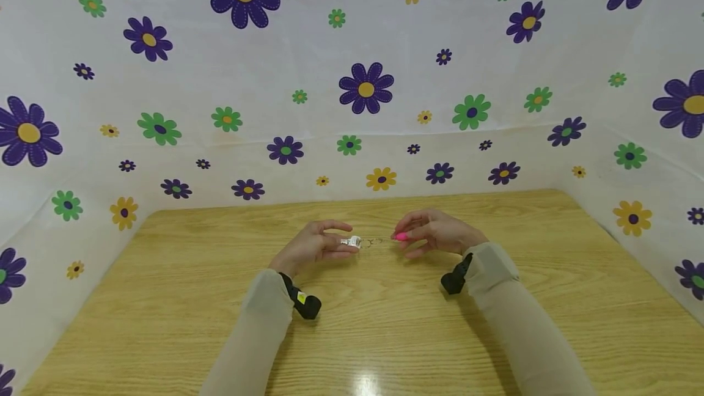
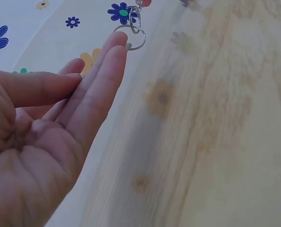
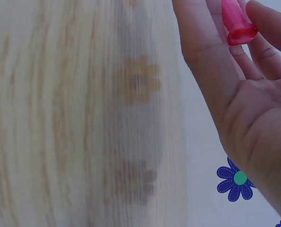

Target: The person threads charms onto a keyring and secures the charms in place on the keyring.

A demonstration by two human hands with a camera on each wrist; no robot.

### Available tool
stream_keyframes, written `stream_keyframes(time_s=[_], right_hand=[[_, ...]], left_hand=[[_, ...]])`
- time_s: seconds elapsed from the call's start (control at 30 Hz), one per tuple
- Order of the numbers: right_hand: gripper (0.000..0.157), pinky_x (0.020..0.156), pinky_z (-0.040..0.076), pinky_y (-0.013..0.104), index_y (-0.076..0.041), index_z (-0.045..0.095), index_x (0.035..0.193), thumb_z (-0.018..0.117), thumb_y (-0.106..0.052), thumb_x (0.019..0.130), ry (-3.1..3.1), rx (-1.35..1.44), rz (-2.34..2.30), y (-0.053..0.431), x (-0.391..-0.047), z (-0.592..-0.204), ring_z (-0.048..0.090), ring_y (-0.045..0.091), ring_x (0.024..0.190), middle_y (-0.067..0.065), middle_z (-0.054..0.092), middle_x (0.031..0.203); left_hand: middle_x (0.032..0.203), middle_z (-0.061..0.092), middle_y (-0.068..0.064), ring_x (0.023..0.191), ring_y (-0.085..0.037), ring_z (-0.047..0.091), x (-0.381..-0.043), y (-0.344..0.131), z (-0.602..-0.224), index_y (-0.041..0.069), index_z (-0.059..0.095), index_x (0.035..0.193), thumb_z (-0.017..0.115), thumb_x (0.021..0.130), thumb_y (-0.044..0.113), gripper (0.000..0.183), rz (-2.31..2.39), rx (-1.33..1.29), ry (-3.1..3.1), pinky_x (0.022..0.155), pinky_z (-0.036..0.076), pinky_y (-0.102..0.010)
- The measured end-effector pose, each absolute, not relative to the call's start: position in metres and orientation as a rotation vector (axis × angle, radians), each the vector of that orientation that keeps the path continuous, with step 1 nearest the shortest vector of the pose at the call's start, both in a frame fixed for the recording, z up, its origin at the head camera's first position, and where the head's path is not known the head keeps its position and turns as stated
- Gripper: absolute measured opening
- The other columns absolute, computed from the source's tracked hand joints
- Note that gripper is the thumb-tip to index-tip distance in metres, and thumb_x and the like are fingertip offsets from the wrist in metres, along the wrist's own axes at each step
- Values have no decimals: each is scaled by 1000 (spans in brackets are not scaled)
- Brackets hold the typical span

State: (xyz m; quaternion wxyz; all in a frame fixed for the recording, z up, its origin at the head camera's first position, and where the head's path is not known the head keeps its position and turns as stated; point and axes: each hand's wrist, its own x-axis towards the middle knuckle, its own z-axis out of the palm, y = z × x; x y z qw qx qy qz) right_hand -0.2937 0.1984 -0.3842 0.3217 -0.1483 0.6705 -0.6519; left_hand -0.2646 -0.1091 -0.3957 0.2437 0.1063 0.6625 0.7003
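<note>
A keychain stretches between my two hands above the table. My left hand (image 1: 313,244) pinches a shiny silvery-white piece (image 1: 352,241) at one end between thumb and fingers. Thin metal rings (image 2: 136,38) show beyond those fingertips in the left wrist view, linked to a short chain. At the other end, my right hand (image 1: 439,233) holds a small pink plastic piece (image 3: 237,23) between thumb and fingers. It has a flared, redder end in the right wrist view. What exactly the silvery piece is, I cannot tell, as the fingers partly cover it.
The wooden table (image 1: 363,310) spreads under both hands. A white cloth (image 1: 319,47) with purple, green and yellow flowers encloses it at the back and sides. Black wrist straps with cameras (image 1: 308,305) sit over the sleeves' cuffs.
</note>
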Motion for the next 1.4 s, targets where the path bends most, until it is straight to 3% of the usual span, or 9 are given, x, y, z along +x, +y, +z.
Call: stream_keyframes(time_s=[0.43, 0.7, 0.93, 1.17, 1.4], right_hand=[[21, 88, 56, 46, 8, 60, 119, 49, 8, 102, 1796, -313, -1756, 194, -299, -386, 68, 27, 102, 20, 65, 121], [27, 88, 56, 43, 15, 53, 127, 46, 9, 102, 1839, -278, -1765, 193, -302, -390, 69, 28, 104, 23, 63, 121], [34, 89, 56, 43, 13, 52, 135, 48, 1, 103, 1984, -257, -1725, 199, -300, -391, 69, 25, 101, 29, 52, 140], [31, 90, 56, 42, 12, 52, 131, 49, -5, 106, 2030, -296, -1740, 215, -293, -388, 68, 26, 105, 30, 51, 140], [32, 92, 55, 45, 12, 53, 130, 50, -10, 107, 2130, -381, -1670, 227, -278, -378, 64, 35, 112, 30, 50, 139]], left_hand=[[115, 68, -30, 100, -35, 72, -275, -106, -405, -10, 52, 137, 43, 106, -3, 33, 1841, 163, 1961, 84, 58, -38], [130, 62, -22, 87, -28, 75, -276, -105, -405, -5, 56, 136, 46, 107, 5, 32, 1780, 102, 2067, 70, 60, -33], [133, 60, -22, 82, -19, 71, -274, -108, -402, -4, 55, 137, 45, 109, 10, 32, 1707, 54, 2262, 63, 58, -28], [133, 57, -24, 86, -25, 70, -262, -129, -391, -5, 55, 136, 46, 109, 13, 33, 1575, 132, 2423, 69, 59, -33], [126, 61, -25, 93, -31, 71, -239, -156, -379, -6, 58, 131, 48, 109, 18, 34, 1398, 282, 2510, 79, 58, -43]])
